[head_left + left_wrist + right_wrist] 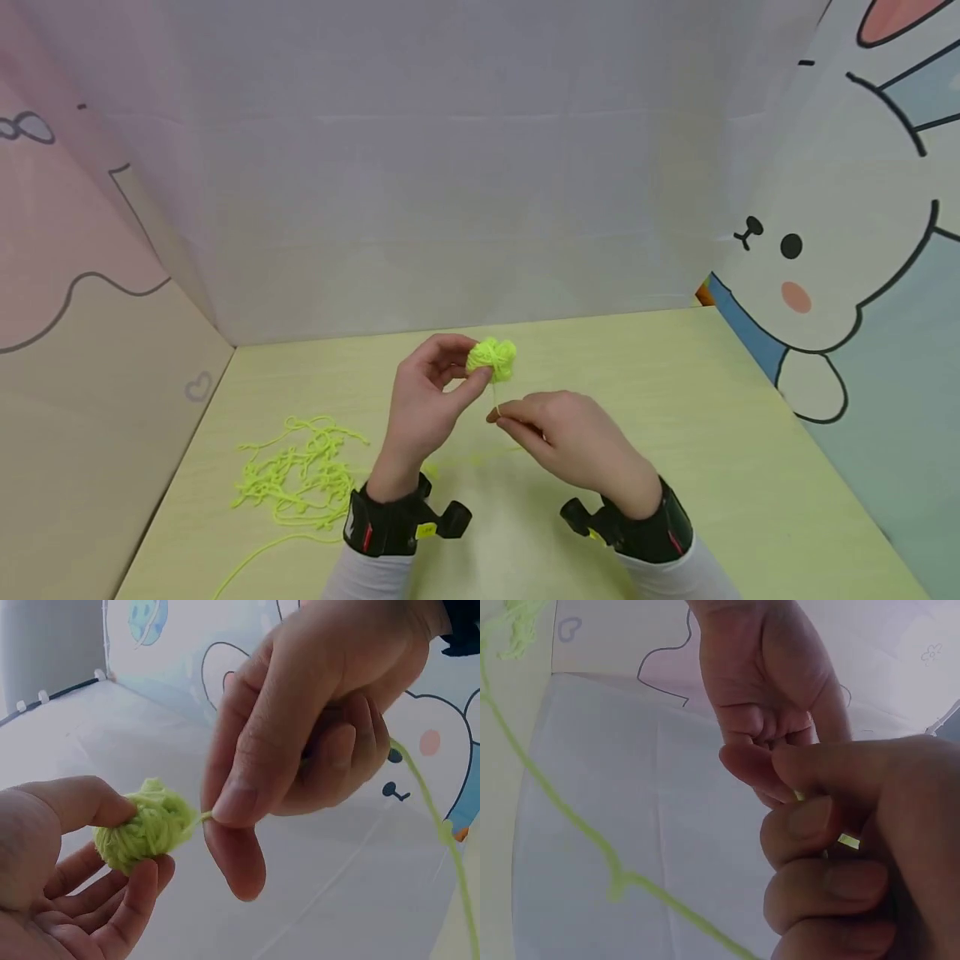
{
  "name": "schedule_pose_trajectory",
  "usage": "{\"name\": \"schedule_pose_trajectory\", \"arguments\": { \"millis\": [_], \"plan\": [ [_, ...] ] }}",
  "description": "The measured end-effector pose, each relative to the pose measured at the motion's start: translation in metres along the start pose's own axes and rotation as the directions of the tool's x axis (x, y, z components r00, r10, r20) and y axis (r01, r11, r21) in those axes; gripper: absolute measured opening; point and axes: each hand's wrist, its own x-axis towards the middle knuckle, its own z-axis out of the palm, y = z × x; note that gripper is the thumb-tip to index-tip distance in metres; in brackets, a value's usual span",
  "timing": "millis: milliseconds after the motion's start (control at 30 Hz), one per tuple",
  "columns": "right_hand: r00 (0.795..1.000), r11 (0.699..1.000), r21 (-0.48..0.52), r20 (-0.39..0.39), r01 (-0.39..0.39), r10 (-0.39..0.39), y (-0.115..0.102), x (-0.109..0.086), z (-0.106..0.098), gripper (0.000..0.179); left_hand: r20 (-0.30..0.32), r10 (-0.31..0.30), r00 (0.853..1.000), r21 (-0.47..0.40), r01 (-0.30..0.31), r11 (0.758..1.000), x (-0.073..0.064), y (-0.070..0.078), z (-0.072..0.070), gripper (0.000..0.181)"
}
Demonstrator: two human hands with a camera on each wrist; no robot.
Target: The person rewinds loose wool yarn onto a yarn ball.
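A small neon-yellow ball of yarn [491,358] is held up above the table by my left hand [431,396]. Thumb and fingers grip the ball [146,829] from its sides in the left wrist view. Just below and to the right, my right hand [577,437] pinches the yarn strand [207,816] between thumb and index finger, a short way from the ball. Its other fingers are curled into the palm. From the right hand a loose length of yarn [570,814] trails away, with a small knot along it. The right hand hides most of the ball in the right wrist view.
A loose tangle of the same yarn [300,475] lies on the pale wooden table [750,467] at the left, one tail running toward the front edge. A white cloth wall [465,183] stands behind the table, with cartoon-printed panels [847,275] at the sides.
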Motion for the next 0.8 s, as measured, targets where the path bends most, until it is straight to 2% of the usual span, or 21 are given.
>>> {"name": "schedule_pose_trajectory", "arguments": {
  "millis": [100,167,233,333,500,667,800],
  "plan": [
    [0.999,0.999,-0.001,0.006,0.040,-0.040,-0.003,-0.002,-0.002,0.013,-0.011,0.026,1.000,0.072,-0.025,0.997,0.001,-0.004,0.001,0.031],
    [0.998,0.998,-0.007,-0.025,0.066,-0.066,-0.004,-0.002,-0.003,0.012,0.005,0.064,0.998,0.129,-0.064,0.990,0.001,-0.007,0.001,0.030],
    [0.993,0.996,-0.014,-0.086,0.083,-0.084,-0.004,-0.003,-0.006,0.011,0.031,0.101,0.994,0.181,-0.105,0.978,0.001,-0.010,0.001,0.030],
    [0.971,0.994,-0.033,-0.213,0.108,-0.112,-0.003,-0.003,-0.009,0.019,0.090,0.136,0.987,0.215,-0.153,0.965,0.002,-0.015,-0.001,0.028],
    [0.908,0.991,-0.057,-0.399,0.118,-0.131,0.002,-0.002,-0.013,0.035,0.217,0.167,0.962,0.171,-0.206,0.964,0.003,-0.021,-0.005,0.025],
    [0.848,0.991,-0.064,-0.514,0.114,-0.131,0.007,0.002,-0.014,0.021,0.330,0.186,0.925,0.089,-0.226,0.970,0.004,-0.022,-0.009,0.027],
    [0.825,0.993,-0.060,-0.553,0.097,-0.114,0.011,0.004,-0.013,0.012,0.395,0.174,0.902,-0.006,-0.187,0.982,0.004,-0.021,-0.012,0.030]
  ]
}}
